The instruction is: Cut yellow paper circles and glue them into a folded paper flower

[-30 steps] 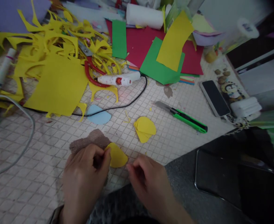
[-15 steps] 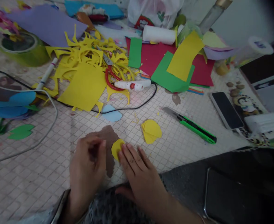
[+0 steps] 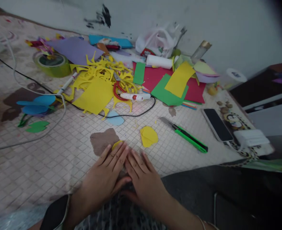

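My left hand [image 3: 107,172] lies flat near the table's front edge, its fingers stretched over a small yellow paper piece [image 3: 117,144]. Only the far rim of that piece shows; the rest is under my fingers. Right beside it my right hand [image 3: 145,179] is also flat, fingertips meeting those of the left. A small stack of yellow petal-shaped papers [image 3: 149,136] lies just beyond my right fingers. A green utility knife [image 3: 190,138] with its blade out rests to the right. A light blue petal-shaped paper [image 3: 115,118] lies farther back.
Yellow scraps [image 3: 102,68], red-handled scissors [image 3: 117,91] and a white glue gun [image 3: 136,96] with a black cord lie behind. Coloured sheets [image 3: 168,91] are at the back right, a phone [image 3: 217,124] at the right edge. Blue paper petals [image 3: 36,104] and a grey cable [image 3: 64,110] are left.
My left hand has gone from curled fingers beside the yellow piece to lying flat over it. My right hand stays flat. The view has tilted up, showing more wall.
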### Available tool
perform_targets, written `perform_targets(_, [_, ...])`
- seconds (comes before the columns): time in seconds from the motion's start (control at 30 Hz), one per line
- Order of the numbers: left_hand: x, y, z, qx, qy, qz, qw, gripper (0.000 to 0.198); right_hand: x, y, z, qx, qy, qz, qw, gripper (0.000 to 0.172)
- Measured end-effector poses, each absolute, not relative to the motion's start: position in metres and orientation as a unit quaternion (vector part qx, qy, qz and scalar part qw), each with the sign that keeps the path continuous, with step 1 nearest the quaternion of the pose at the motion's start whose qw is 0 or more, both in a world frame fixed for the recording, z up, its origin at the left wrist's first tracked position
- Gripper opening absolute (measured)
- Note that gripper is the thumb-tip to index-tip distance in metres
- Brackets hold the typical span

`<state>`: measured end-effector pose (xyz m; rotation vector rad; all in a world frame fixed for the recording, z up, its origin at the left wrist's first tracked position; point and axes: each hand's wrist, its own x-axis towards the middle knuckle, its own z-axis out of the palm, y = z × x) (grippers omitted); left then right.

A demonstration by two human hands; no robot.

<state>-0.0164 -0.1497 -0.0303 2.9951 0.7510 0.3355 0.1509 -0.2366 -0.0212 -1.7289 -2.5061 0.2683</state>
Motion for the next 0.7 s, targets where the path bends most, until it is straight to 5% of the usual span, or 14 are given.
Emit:
perform_targets(0.23, [-0.015, -0.143, -0.025, 0.953, 0.260, 0.137, 0.070, 0.079, 0.158, -0.232, -0.018, -0.545, -0.830, 0.114, 0.045, 0.080])
perform_targets(0.33, [-0.020, -0.134, -0.014, 0.921, 0.292, 0.197, 0.168, 0.058, 0.168, -0.230, -0.009, -0.532, -0.828, 0.155, 0.083, 0.075])
perform_targets(0.47, [-0.031, -0.138, -0.005, 0.776, 0.444, 0.371, 0.250, 0.012, 0.175, -0.235, -0.001, -0.583, -0.751, 0.165, 0.262, 0.054])
perform_targets(0.57, [-0.033, -0.153, -0.001, 0.726, 0.477, 0.421, 0.260, 0.026, 0.174, -0.241, -0.001, -0.606, -0.680, 0.166, 0.377, 0.036])
perform_targets(0.7, [-0.025, -0.169, 0.006, 0.678, 0.469, 0.414, 0.385, 0.028, 0.173, -0.239, 0.003, -0.596, -0.666, 0.176, 0.413, 0.025])
